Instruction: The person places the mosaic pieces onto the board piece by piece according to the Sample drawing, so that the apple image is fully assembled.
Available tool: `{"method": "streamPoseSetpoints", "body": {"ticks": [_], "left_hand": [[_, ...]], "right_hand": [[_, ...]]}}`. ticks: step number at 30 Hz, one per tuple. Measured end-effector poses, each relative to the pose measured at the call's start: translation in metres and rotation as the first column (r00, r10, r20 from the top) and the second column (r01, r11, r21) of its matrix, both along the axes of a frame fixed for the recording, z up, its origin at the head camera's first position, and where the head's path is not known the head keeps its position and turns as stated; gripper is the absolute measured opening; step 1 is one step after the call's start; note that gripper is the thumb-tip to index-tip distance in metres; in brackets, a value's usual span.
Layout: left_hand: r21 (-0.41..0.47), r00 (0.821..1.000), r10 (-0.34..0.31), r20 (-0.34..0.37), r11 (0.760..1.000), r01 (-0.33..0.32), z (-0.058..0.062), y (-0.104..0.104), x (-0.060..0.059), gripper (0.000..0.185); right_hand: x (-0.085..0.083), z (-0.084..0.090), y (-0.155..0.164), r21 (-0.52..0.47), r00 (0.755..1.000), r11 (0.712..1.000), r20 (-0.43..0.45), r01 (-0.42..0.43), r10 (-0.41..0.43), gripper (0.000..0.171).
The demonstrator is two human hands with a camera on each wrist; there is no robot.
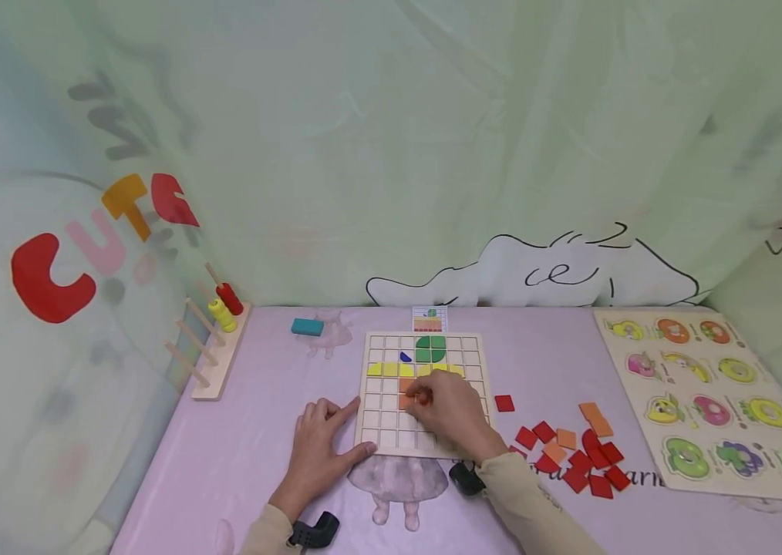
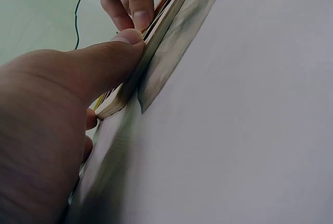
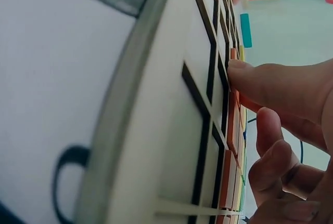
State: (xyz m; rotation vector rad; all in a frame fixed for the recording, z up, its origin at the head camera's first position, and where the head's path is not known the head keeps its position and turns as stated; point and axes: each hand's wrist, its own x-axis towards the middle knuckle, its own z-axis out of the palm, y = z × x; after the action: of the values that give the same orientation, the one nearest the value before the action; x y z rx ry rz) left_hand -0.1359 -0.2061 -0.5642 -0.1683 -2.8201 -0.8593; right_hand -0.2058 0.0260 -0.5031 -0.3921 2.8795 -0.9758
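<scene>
An orange tile is pressed into the wooden grid board by the right hand, fingertips pinched on it. The board's edge is steadied by the spread left hand. Green and yellow rows are laid; most lower cells and the loose red and orange tiles are judged outstanding.

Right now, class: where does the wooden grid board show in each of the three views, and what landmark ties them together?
Head: grid board lies mid-table, partly under the right hand.
Left wrist: only its edge shows, running diagonally, with the left thumb against it.
Right wrist: board fills the middle, seen steeply along its face.
Shared landmark: the right hand's fingers on the board.
</scene>
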Motion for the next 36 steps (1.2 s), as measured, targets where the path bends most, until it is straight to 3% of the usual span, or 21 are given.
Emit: {"method": "streamPoseSetpoints", "body": {"ticks": [6, 9, 15, 20, 23, 30, 36], "left_hand": [[-0.009, 1.000, 0.001, -0.011, 1.000, -0.001, -0.002, 0.001, -0.001, 0.076], [-0.010, 1.000, 0.004, -0.017, 1.000, -0.004, -0.001, 0.001, 0.000, 0.076], [-0.010, 1.000, 0.008, -0.017, 1.000, -0.008, 0.000, 0.002, 0.000, 0.076], [-0.014, 1.000, 0.008, 0.004, 1.000, -0.008, 0.000, 0.002, 0.000, 0.077], [-0.018, 1.000, 0.012, 0.009, 1.000, -0.012, -0.001, 0.001, 0.000, 0.077], [-0.013, 1.000, 0.013, 0.010, 1.000, -0.013, 0.000, 0.001, 0.001, 0.077], [-0.013, 1.000, 0.012, -0.006, 1.000, -0.012, 0.002, 0.002, 0.002, 0.076]], "right_hand": [[-0.004, 0.001, 0.016, -0.042, 0.999, 0.999, 0.034, 0.000, 0.001, 0.023], [-0.006, 0.006, 0.036, -0.011, 1.000, 1.000, 0.014, 0.009, -0.009, 0.022], [0.004, 0.021, 0.101, 0.096, 0.998, 0.994, 0.029, 0.057, -0.060, 0.037], [0.019, 0.023, 0.157, 0.169, 0.987, 0.978, 0.079, 0.123, -0.138, 0.052], [0.025, 0.023, 0.181, 0.189, 0.984, 0.975, 0.104, 0.121, -0.142, 0.056], [0.031, 0.013, 0.205, 0.157, 0.967, 0.982, 0.214, 0.105, -0.137, 0.045], [0.031, 0.007, 0.206, 0.138, 0.979, 0.987, 0.172, 0.083, -0.107, 0.031]]}}
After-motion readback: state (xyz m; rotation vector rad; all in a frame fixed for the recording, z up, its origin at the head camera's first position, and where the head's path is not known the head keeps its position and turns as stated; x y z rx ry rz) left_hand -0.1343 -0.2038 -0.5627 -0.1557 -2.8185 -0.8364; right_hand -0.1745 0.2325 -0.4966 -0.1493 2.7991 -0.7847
